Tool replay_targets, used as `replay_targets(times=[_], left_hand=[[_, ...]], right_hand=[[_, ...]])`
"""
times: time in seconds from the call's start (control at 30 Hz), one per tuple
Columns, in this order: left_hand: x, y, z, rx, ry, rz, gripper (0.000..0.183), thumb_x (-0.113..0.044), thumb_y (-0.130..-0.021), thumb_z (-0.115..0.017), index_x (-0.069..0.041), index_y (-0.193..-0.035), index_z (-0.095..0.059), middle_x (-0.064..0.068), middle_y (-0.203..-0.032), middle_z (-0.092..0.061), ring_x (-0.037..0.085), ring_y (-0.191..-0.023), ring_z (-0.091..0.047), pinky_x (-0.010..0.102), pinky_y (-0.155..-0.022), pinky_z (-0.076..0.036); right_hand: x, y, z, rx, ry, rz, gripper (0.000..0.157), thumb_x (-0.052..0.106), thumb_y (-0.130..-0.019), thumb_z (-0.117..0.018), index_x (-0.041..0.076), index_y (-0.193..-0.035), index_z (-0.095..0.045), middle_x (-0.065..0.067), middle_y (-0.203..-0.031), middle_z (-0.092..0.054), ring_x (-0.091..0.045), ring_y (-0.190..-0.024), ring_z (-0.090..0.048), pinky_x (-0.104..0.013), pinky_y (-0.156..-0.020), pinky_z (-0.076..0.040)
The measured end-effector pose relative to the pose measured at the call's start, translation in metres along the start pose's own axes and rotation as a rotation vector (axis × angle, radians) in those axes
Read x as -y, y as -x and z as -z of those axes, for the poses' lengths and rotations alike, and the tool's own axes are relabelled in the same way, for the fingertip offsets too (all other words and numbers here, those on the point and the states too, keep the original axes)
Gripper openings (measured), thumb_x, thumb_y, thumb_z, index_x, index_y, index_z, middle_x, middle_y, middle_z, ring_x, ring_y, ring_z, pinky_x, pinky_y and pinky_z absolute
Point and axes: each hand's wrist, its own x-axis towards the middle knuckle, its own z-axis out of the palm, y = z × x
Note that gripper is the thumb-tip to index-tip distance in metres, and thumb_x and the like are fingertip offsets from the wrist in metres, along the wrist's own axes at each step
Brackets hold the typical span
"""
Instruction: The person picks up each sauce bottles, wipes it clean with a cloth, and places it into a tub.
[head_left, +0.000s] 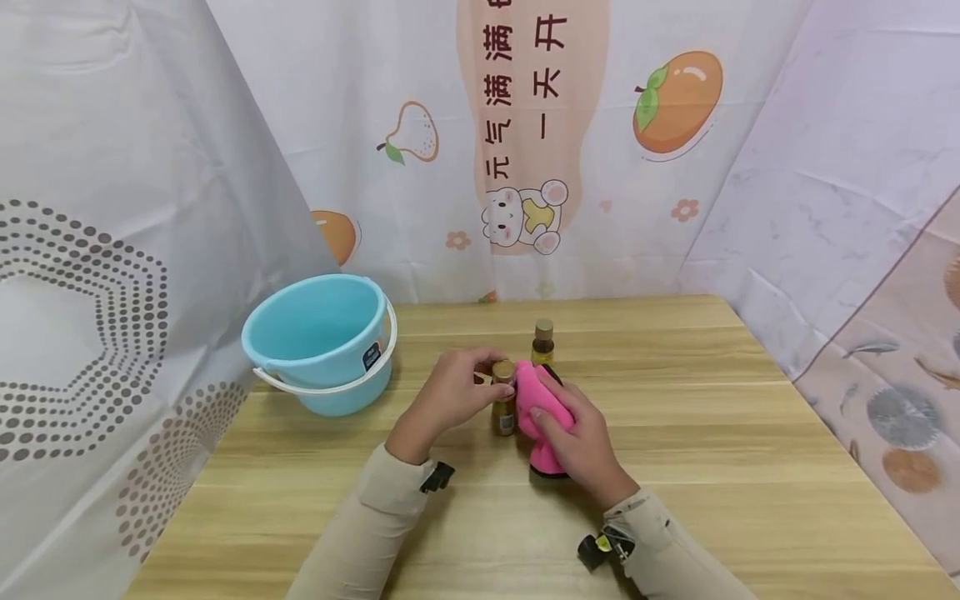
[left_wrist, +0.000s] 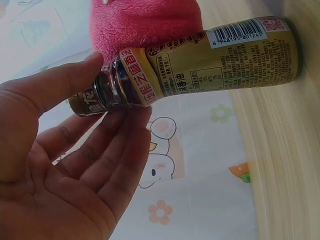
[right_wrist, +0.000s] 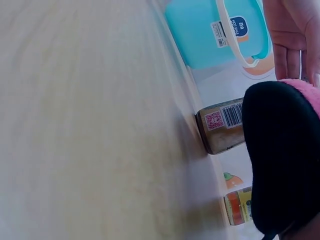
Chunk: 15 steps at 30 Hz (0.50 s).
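My left hand holds a brown sesame oil bottle by its neck, thumb on one side and fingers on the other. The bottle stands upright on the table, its printed label and barcode showing in the left wrist view. In my right hand is a fluffy pink slipper-like thing with a black sole-shaped side. Its pink fabric lies against or close beside the bottle's neck. Behind it stands a second small bottle with a brownish cap, its lower part hidden in the head view.
A light blue bucket with a white handle stands at the table's left back. The wooden table ends at the back against a printed curtain. Small devices are strapped to both wrists.
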Motion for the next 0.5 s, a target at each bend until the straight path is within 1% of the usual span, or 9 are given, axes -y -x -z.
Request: replay_targets(times=[0.1, 0.23, 0.37, 0.5], left_hand=[[-0.0001, -0.0006, -0.0007, -0.013, -0.027, -0.008, 0.040, -0.029, -0.089, -0.084, -0.019, -0.126, -0.073, -0.006, -0.115, -0.073, 0.015, -0.103, -0.067, 0.038, -0.087, -0.060], [-0.0006, -0.0007, -0.0008, -0.019, -0.059, -0.001, 0.044, -0.030, -0.089, -0.084, -0.017, -0.129, -0.072, -0.005, -0.116, -0.073, 0.015, -0.101, -0.067, 0.036, -0.082, -0.059], [-0.0022, -0.0004, -0.0004, -0.019, -0.081, 0.003, 0.044, -0.031, -0.089, -0.084, -0.018, -0.129, -0.072, -0.004, -0.116, -0.073, 0.015, -0.100, -0.067, 0.035, -0.084, -0.059], [-0.0034, 0.0008, 0.0001, -0.035, -0.095, -0.001, 0.042, -0.031, -0.088, -0.085, -0.021, -0.126, -0.073, -0.005, -0.117, -0.073, 0.014, -0.099, -0.068, 0.036, -0.086, -0.059]], right_hand=[[0.0006, 0.0001, 0.0005, 0.003, -0.005, -0.001, 0.049, 0.025, -0.098, -0.074, 0.029, -0.144, -0.062, -0.004, -0.116, -0.065, -0.022, -0.090, -0.063, -0.029, -0.066, -0.060], [0.0002, 0.0001, 0.0004, 0.019, 0.027, -0.057, 0.048, 0.029, -0.097, -0.075, 0.030, -0.143, -0.063, -0.004, -0.112, -0.065, -0.021, -0.089, -0.063, -0.029, -0.065, -0.059], [-0.0002, 0.0000, 0.0009, 0.038, 0.066, -0.118, 0.049, 0.033, -0.096, -0.076, 0.030, -0.143, -0.063, -0.002, -0.114, -0.066, -0.021, -0.090, -0.062, -0.030, -0.067, -0.058], [0.0000, -0.0011, 0.0019, 0.068, 0.080, -0.146, 0.051, 0.036, -0.095, -0.076, 0.029, -0.144, -0.062, -0.002, -0.116, -0.066, -0.020, -0.091, -0.062, -0.030, -0.069, -0.058]])
